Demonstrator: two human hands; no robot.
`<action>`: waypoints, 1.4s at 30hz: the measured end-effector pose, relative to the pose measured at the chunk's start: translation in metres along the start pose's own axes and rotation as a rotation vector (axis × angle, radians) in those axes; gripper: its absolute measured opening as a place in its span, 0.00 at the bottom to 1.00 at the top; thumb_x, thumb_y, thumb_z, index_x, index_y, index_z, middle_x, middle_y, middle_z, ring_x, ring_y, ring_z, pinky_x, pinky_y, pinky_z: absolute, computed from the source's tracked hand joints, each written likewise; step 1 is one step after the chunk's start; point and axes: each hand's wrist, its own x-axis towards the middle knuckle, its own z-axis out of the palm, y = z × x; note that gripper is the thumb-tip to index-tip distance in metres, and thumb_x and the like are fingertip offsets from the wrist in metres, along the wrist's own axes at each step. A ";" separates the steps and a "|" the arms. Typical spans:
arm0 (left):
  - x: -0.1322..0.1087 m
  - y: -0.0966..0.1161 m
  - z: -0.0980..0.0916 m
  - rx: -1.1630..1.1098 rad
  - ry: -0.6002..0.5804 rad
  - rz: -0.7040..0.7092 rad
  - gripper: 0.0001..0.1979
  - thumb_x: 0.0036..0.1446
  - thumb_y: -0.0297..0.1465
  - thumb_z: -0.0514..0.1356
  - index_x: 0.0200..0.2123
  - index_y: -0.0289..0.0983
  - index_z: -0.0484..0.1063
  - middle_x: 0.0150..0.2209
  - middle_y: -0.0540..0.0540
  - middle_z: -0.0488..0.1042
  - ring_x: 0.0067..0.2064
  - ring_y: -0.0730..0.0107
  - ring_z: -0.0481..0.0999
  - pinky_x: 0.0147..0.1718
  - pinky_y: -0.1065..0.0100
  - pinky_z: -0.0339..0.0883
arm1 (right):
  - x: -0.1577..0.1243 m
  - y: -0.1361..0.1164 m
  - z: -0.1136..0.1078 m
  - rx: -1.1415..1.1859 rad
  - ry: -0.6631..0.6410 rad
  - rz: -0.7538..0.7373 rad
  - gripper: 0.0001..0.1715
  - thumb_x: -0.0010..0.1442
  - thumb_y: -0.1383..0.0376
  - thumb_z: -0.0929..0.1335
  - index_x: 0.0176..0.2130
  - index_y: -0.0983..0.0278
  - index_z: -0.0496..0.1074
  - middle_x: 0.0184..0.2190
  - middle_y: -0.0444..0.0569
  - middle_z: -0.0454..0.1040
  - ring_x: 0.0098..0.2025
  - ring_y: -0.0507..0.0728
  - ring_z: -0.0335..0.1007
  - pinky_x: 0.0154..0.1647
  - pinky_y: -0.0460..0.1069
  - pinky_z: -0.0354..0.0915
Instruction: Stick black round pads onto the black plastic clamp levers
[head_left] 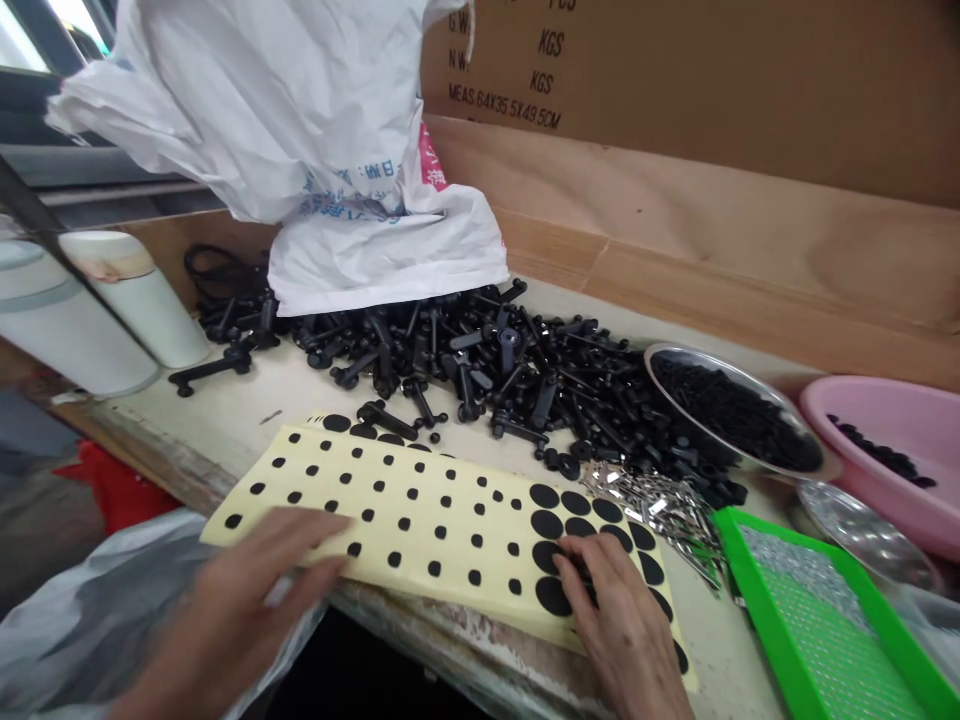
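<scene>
A pale yellow backing sheet (322,510) with black adhesive pads lies at the table's front edge. Small squarish pads (435,569) fill its left part; larger round pads (547,524) cover the right end. My right hand (626,625) is over the right end, thumb and fingertips closed together at a round black pad (553,596); the fingers partly hide the pads there. Over the sheet's front left edge, my left hand (247,600) is blurred, thumb and forefinger apart with nothing visible between them. Many black plastic lever-like parts (465,370) are heaped behind the sheet.
Silvery metal pieces (660,505) lie right of the sheet. Beyond are a steel bowl (814,462) of black parts, a pink basin (885,400) and a green tray (765,610). A white sack (382,250) stands behind the heap; two bottles (142,300) stand left.
</scene>
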 end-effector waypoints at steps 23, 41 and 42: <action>0.038 0.057 0.156 0.472 -0.466 0.462 0.36 0.53 0.55 0.56 0.57 0.36 0.61 0.52 0.37 0.68 0.50 0.50 0.65 0.52 0.49 0.51 | 0.000 0.002 -0.003 0.285 -0.055 0.028 0.10 0.63 0.63 0.62 0.30 0.59 0.66 0.32 0.44 0.67 0.30 0.52 0.67 0.31 0.46 0.65; 0.076 0.065 0.133 -0.656 -0.294 -0.451 0.06 0.53 0.34 0.62 0.26 0.39 0.76 0.32 0.47 0.75 0.40 0.61 0.71 0.42 0.63 0.61 | 0.017 -0.015 -0.004 0.888 0.059 0.359 0.22 0.57 0.53 0.69 0.47 0.61 0.71 0.45 0.53 0.71 0.40 0.57 0.72 0.38 0.49 0.71; 0.078 0.064 0.132 -0.718 -0.296 -0.521 0.07 0.52 0.34 0.62 0.26 0.38 0.75 0.30 0.48 0.74 0.37 0.63 0.70 0.39 0.65 0.61 | 0.019 -0.017 -0.001 0.917 0.067 0.402 0.26 0.57 0.52 0.69 0.51 0.61 0.69 0.45 0.53 0.72 0.39 0.57 0.73 0.38 0.49 0.71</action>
